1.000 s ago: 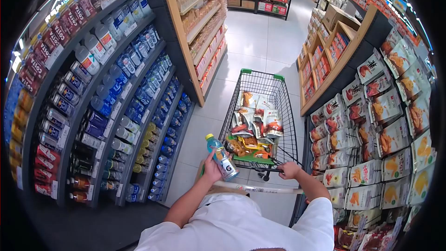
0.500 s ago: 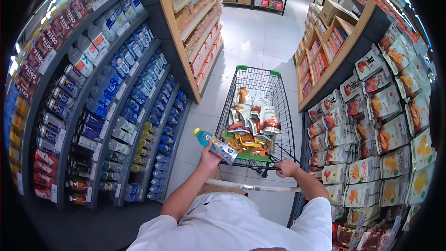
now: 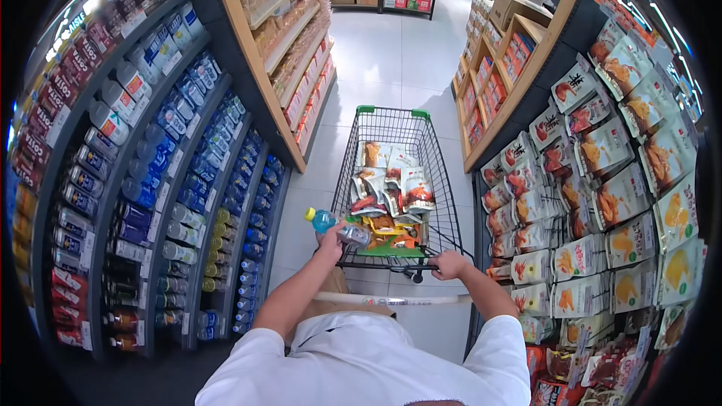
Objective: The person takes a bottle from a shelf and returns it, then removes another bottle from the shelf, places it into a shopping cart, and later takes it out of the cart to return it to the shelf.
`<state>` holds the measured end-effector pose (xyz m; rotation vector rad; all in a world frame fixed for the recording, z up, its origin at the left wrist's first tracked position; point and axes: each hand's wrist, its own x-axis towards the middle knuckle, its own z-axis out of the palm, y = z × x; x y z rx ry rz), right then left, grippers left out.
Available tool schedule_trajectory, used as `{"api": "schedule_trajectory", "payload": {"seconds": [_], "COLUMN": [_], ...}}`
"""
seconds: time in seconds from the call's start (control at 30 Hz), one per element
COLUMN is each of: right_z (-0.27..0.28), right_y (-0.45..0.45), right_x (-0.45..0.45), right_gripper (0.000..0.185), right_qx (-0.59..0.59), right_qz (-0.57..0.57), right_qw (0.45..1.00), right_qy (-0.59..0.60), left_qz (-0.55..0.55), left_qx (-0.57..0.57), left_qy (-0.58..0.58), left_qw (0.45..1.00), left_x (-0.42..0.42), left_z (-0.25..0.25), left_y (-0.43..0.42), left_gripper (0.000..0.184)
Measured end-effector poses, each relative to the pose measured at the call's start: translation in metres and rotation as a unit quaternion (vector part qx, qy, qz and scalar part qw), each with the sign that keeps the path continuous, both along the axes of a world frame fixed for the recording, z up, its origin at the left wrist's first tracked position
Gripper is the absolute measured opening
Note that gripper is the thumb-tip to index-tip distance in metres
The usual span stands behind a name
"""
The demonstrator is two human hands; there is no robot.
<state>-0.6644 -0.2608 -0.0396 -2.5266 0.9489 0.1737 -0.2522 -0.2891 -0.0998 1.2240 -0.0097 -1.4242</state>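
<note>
My left hand (image 3: 329, 243) is wrapped round a blue drink bottle (image 3: 353, 233) with a yellow-green cap. The bottle lies nearly level over the near left corner of the shopping cart (image 3: 440, 180). My right hand (image 3: 449, 264) is closed on the cart's near right rim, by the handle end. Inside the black wire cart, white and red snack pouches (image 3: 391, 184) lie in the middle, with yellow and orange packets (image 3: 391, 239) nearer to me. The pale handle bar (image 3: 391, 299) crosses in front of my white shirt.
Shelves of bottles and cans (image 3: 162, 173) line the left side. Hanging snack pouches (image 3: 602, 210) cover the right side. A wooden rack (image 3: 500, 68) with a cardboard box (image 3: 519, 9) stands ahead on the right, and a bread shelf (image 3: 289, 37) ahead on the left. Tiled floor (image 3: 391, 68) runs between them.
The bottle has gone from nearly upright to almost level and now reaches over the cart's near left edge. The shelves have shifted left in view. My right hand keeps its hold on the cart.
</note>
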Motion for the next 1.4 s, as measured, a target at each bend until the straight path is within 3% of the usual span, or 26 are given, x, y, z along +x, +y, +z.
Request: {"api": "schedule_trajectory", "payload": {"seconds": [0.1, 0.13, 0.17, 0.23, 0.27, 0.3, 0.33, 0.37, 0.43, 0.47, 0.57, 0.6, 0.83, 0.93, 1.17, 1.2, 1.3, 1.37, 1.4], "right_z": [0.009, 0.013, 0.011, -0.015, -0.013, -0.025, -0.029, -0.013, -0.015, -0.012, -0.006, -0.002, 0.001, -0.004, -0.002, -0.001, 0.002, 0.002, 0.000], "right_y": [0.000, -0.001, -0.002, -0.007, -0.005, -0.006, -0.003, -0.003, -0.006, -0.005, -0.006, -0.008, -0.009, -0.012, -0.013, -0.014, -0.014, -0.014, -0.010], "right_x": [0.004, 0.004, 0.006, -0.003, -0.002, -0.005, -0.005, -0.002, -0.003, -0.001, 0.002, 0.003, 0.002, 0.000, -0.003, -0.003, -0.005, -0.004, -0.004], "right_gripper": [0.023, 0.026, 0.029, 0.035, 0.037, 0.035, 0.028, 0.028, 0.027, 0.026, 0.022, 0.022, 0.022, 0.023, 0.025, 0.025, 0.026, 0.026, 0.026], "right_qx": [0.007, 0.015, 0.024, 0.034, 0.010, 0.042, 0.010, 0.013, 0.005, 0.019, 0.018, 0.014, 0.016, 0.027, 0.043, 0.048, 0.044, 0.044, 0.053], "right_qz": [0.001, 0.003, 0.002, 0.007, 0.002, -0.014, -0.030, -0.024, -0.004, -0.001, 0.001, -0.001, 0.010, 0.015, 0.019, 0.021, 0.020, 0.017, 0.014], "right_qw": [0.999, 0.998, 0.995, 0.997, 0.996, 0.996, 0.999, 0.999, 1.000, 1.000, 1.000, 1.000, 1.000, 0.999, 0.999, 0.999, 0.999, 0.999, 0.998], "right_qy": [0.039, 0.067, 0.092, 0.070, 0.085, 0.083, 0.039, 0.022, -0.004, -0.014, 0.005, 0.008, 0.008, 0.013, 0.011, 0.017, 0.008, -0.009, -0.005], "left_qz": [0.033, 0.033, -0.015, -0.071, -0.078, -0.100, -0.084, -0.126, -0.172, -0.181, -0.244, -0.257, -0.315, -0.310, -0.344, -0.362, -0.387, -0.364, -0.380], "left_qx": [0.121, 0.179, 0.163, 0.088, 0.036, 0.026, 0.056, 0.056, 0.042, 0.050, 0.162, 0.166, 0.223, 0.298, 0.337, 0.357, 0.328, 0.303, 0.278], "left_qy": [-0.006, -0.028, -0.080, -0.158, -0.181, -0.122, -0.143, -0.307, -0.316, -0.315, -0.436, -0.436, -0.477, -0.456, -0.378, -0.325, -0.345, -0.335, -0.315], "left_qw": [0.992, 0.983, 0.983, 0.981, 0.980, 0.987, 0.985, 0.942, 0.932, 0.930, 0.851, 0.846, 0.789, 0.779, 0.791, 0.797, 0.790, 0.814, 0.824], "left_x": [-0.005, -0.013, -0.021, -0.023, -0.016, -0.017, -0.019, -0.023, -0.022, -0.027, -0.035, -0.034, -0.028, -0.020, -0.047, -0.042, -0.042, -0.044, -0.038], "left_z": [-0.039, -0.012, 0.017, -0.009, -0.053, -0.053, -0.071, -0.061, -0.075, -0.050, -0.031, -0.046, -0.118, -0.235, -0.208, -0.207, -0.195, -0.182, -0.201], "left_y": [-0.011, -0.009, -0.005, -0.017, -0.019, -0.021, -0.025, -0.031, -0.043, -0.042, -0.063, -0.070, -0.111, -0.129, -0.132, -0.135, -0.124, -0.116, -0.112], "left_gripper": [0.063, 0.070, 0.062, 0.057, 0.059, 0.062, 0.063, 0.066, 0.071, 0.075, 0.087, 0.090, 0.082, 0.080, 0.060, 0.050, 0.041, 0.033, 0.033]}}
